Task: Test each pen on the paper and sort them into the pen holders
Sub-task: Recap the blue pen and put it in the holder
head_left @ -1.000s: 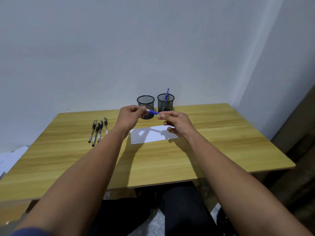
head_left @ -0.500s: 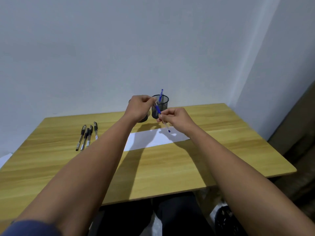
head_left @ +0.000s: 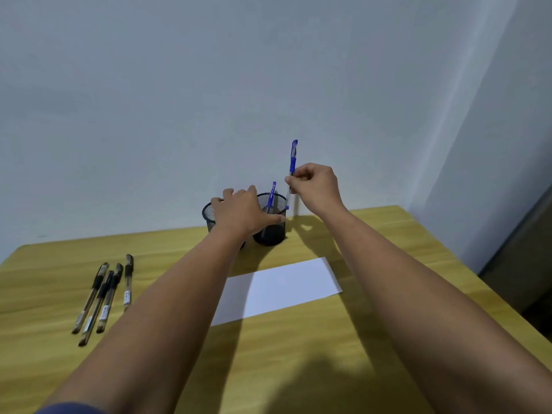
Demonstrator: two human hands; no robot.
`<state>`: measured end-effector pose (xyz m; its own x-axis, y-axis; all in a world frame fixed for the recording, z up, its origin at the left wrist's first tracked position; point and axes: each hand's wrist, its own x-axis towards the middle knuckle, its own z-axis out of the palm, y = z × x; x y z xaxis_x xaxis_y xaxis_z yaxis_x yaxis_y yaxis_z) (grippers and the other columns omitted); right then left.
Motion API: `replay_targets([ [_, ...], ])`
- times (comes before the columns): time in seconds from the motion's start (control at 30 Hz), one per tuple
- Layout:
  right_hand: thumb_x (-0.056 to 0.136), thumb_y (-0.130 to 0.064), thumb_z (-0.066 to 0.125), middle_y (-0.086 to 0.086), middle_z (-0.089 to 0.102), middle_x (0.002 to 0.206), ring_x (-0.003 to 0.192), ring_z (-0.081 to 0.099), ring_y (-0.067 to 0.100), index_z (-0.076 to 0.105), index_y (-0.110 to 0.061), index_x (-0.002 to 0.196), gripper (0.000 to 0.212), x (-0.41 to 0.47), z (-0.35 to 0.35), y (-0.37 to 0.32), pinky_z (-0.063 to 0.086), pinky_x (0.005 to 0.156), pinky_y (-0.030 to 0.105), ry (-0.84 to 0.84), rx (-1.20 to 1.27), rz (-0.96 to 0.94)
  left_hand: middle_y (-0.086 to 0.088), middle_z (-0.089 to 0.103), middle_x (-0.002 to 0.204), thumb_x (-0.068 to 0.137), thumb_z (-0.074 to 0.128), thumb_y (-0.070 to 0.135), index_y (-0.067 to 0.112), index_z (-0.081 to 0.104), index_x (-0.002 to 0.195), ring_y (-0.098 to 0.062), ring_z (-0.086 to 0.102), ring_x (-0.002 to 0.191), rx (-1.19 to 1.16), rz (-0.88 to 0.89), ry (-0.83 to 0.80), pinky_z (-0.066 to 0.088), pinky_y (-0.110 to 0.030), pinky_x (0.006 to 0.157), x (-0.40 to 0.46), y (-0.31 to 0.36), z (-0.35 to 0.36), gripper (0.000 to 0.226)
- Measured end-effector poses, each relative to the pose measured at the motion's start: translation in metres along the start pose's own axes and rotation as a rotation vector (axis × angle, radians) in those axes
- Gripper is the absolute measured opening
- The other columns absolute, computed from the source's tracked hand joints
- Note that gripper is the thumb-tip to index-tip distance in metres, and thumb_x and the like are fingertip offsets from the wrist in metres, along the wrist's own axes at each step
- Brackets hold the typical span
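Near edge, centre: white rectangular paper sheet (head_left: 277, 289) flat on the yellow wooden table (head_left: 373, 339).
Left side: four black-capped clear pens (head_left: 103, 297) lying side by side.
Far centre: two black mesh pen holders; left holder (head_left: 209, 215), right holder (head_left: 273, 219) with a blue pen (head_left: 271, 198) inside.
Left hand (head_left: 242, 212): wraps the right holder, thumb probably touching it.
Right hand (head_left: 313, 186): pinches a blue-capped clear pen (head_left: 292, 165) upright above the right holder.

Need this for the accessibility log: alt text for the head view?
Right hand holds a blue pen upright over the right mesh holder, left hand beside it; four black pens and paper lie on the table.
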<state>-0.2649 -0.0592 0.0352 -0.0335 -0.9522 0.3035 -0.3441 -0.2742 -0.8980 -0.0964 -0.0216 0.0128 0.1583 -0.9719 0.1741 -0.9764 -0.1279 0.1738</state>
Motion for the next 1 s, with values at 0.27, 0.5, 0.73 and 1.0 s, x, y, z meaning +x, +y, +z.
replay_targets([
  [0.27,0.086,-0.020,0.084,-0.008,0.075,0.073,0.074,0.075,0.008,0.078,-0.018,0.090,0.007,0.000,0.030,0.012,0.062,0.080,0.030,0.125,0.002,-0.008,0.000,0.070,0.101,0.064,0.063,0.086,0.024,0.063,0.101,-0.030,0.055,0.110,0.032,0.031,0.071,0.034,-0.049,0.093,0.006,0.000,0.012,0.072],
  [0.5,0.084,-0.015,0.077,-0.003,0.070,0.066,0.075,0.076,0.018,0.073,-0.028,0.089,0.014,0.004,0.032,0.007,0.064,0.084,0.039,0.124,-0.020,-0.033,0.000,0.071,0.103,0.064,0.062,0.087,0.025,0.064,0.105,-0.031,0.054,0.113,0.047,0.044,0.097,0.035,-0.050,0.096,0.005,-0.002,0.014,0.074],
  [0.73,0.087,-0.023,0.080,-0.003,0.078,0.094,0.098,0.075,0.019,0.076,-0.011,0.123,0.037,-0.010,0.029,0.009,0.059,0.094,0.035,0.061,-0.169,0.024,-0.001,0.069,0.111,0.065,0.059,0.088,0.022,0.063,0.109,-0.031,0.052,0.120,0.057,0.045,0.096,0.032,-0.054,0.101,0.003,0.000,0.013,0.080],
  [1.0,0.093,-0.020,0.075,-0.003,0.074,0.099,0.093,0.069,0.018,0.075,-0.014,0.122,0.030,-0.039,0.020,-0.023,0.054,0.090,0.029,0.104,-0.184,-0.060,0.000,0.064,0.120,0.077,0.050,0.084,0.021,0.067,0.115,-0.029,0.051,0.122,0.011,0.070,0.166,0.039,-0.047,0.096,-0.039,-0.023,-0.018,0.075],
])
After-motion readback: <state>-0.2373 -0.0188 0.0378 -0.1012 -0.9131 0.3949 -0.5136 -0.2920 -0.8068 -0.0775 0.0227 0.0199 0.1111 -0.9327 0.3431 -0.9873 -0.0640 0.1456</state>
